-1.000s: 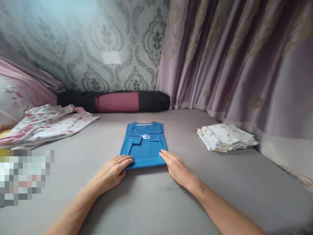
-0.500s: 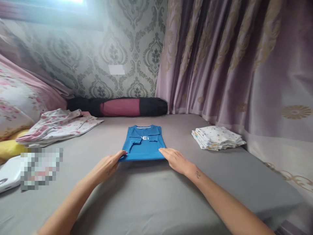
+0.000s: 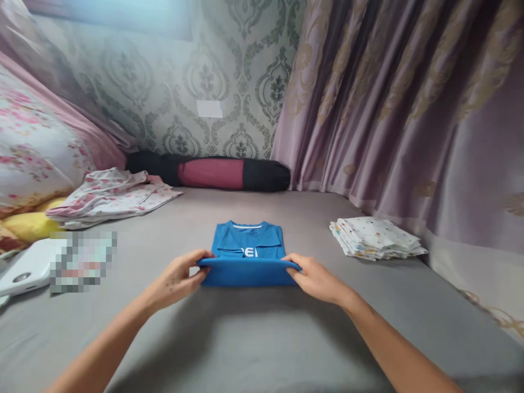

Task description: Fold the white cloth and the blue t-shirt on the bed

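Observation:
A blue T-shirt (image 3: 248, 245) with white lettering lies folded on the grey bed sheet (image 3: 254, 338) in the middle. Its near edge is lifted off the sheet and curls toward the collar. My left hand (image 3: 178, 277) grips the near left corner of that raised edge. My right hand (image 3: 317, 279) grips the near right corner. Both forearms reach in from the bottom of the view.
A stack of folded white patterned cloths (image 3: 379, 238) lies at the right by the purple curtain (image 3: 409, 109). Floral garments (image 3: 112, 192) and a floral pillow (image 3: 36, 142) lie at the left. A black and maroon roll (image 3: 213, 172) rests against the back wall. A white device (image 3: 28, 268) sits far left.
Both hands went from lying flat at the shirt's near edge to gripping its corners and lifting that edge up and forward. The camera shifted slightly.

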`<state>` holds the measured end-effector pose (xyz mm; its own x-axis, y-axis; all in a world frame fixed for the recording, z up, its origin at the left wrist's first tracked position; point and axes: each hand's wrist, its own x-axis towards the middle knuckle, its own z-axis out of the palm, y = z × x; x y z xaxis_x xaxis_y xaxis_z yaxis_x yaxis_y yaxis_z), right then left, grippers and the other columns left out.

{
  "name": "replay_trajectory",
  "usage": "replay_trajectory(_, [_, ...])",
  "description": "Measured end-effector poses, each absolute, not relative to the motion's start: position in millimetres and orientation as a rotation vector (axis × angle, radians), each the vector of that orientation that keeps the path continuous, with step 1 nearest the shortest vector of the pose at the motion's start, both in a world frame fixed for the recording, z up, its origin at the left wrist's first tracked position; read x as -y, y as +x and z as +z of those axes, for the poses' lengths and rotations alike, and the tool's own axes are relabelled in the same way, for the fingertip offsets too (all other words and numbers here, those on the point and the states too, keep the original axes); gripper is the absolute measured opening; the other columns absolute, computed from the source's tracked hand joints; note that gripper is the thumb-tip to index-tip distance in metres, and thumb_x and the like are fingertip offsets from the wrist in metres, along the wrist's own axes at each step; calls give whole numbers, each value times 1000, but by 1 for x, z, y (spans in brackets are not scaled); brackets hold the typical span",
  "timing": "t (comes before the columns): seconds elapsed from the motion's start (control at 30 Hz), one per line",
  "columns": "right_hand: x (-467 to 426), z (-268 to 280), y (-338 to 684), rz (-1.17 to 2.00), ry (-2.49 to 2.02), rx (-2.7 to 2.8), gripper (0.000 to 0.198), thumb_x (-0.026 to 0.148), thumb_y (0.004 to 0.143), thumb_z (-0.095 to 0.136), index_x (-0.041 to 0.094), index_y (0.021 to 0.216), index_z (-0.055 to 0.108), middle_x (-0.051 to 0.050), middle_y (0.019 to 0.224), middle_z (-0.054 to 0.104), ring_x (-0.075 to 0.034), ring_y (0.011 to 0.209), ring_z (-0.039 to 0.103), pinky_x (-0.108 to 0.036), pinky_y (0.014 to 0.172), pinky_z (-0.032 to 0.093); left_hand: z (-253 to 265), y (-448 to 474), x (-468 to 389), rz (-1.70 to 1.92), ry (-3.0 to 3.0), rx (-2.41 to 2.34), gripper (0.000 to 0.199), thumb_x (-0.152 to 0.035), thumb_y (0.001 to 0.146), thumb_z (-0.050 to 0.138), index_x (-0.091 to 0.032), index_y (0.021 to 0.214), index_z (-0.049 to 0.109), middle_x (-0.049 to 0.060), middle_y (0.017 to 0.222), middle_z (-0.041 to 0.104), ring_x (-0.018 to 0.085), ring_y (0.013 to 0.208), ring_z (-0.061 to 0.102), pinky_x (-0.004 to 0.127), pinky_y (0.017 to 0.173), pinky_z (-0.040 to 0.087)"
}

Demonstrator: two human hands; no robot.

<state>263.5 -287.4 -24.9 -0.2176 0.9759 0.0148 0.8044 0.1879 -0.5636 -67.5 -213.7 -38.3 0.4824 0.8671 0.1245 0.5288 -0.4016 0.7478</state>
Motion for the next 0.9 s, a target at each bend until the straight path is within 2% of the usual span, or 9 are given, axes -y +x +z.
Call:
replay_trajectory(0.13, [243, -47, 263, 638, -1687, 1820, 23, 32, 87, 49, 18, 94, 66, -1, 80, 67, -15, 70, 59, -24, 64, 43, -43, -47, 184, 810, 1752, -1156, 29, -44, 71, 57, -17, 79, 60, -2, 65, 58, 15, 62, 53, 24, 56, 42])
replay_trajectory(0.23, [216, -63, 264, 652, -1708, 1636, 21, 31, 83, 54, 16, 92, 66, -3, 79, 69, -16, 70, 61, -24, 65, 45, -54, -38, 165, 909, 1570, -1188, 36, -47, 63, 62, -16, 80, 61, 2, 74, 65, 18, 70, 58, 27, 64, 45])
replay_trajectory(0.33, [194, -75, 263, 640, -1795, 1538, 20, 30, 84, 54, 16, 91, 66, -3, 75, 68, -16, 70, 62, -24, 66, 45, -70, -31, 147, 940, 1492, -1305, 38, -48, 62, 61, -15, 81, 62, 2, 71, 66, 19, 68, 60, 28, 63, 44])
replay_trajectory(0.47, [174, -78, 258, 519, -2017, 1531, 23, 30, 89, 46, 17, 88, 65, -5, 78, 69, -17, 75, 63, -24, 67, 44, -90, -24, 125, 982, 1572, -1477, 30, -41, 67, 54, -15, 80, 64, 2, 68, 65, 20, 69, 61, 29, 63, 45])
replay_trajectory(0.7, [154, -69, 248, 348, -2314, 1569, 28, 31, 95, 39, 18, 106, 62, -12, 111, 67, -23, 103, 62, -29, 80, 45, -91, -13, 97, 865, 1865, -1789, 25, -30, 79, 47, -16, 86, 66, 4, 75, 67, 20, 75, 63, 29, 69, 46])
replay_trajectory(0.9, [145, -71, 238, 265, -2383, 1552, 33, 30, 98, 32, 16, 114, 57, -16, 113, 66, -26, 105, 63, -34, 84, 46, -96, 1, 86, 752, 1973, -1948, 24, -25, 87, 43, -16, 93, 65, 10, 88, 70, 23, 87, 65, 31, 75, 47])
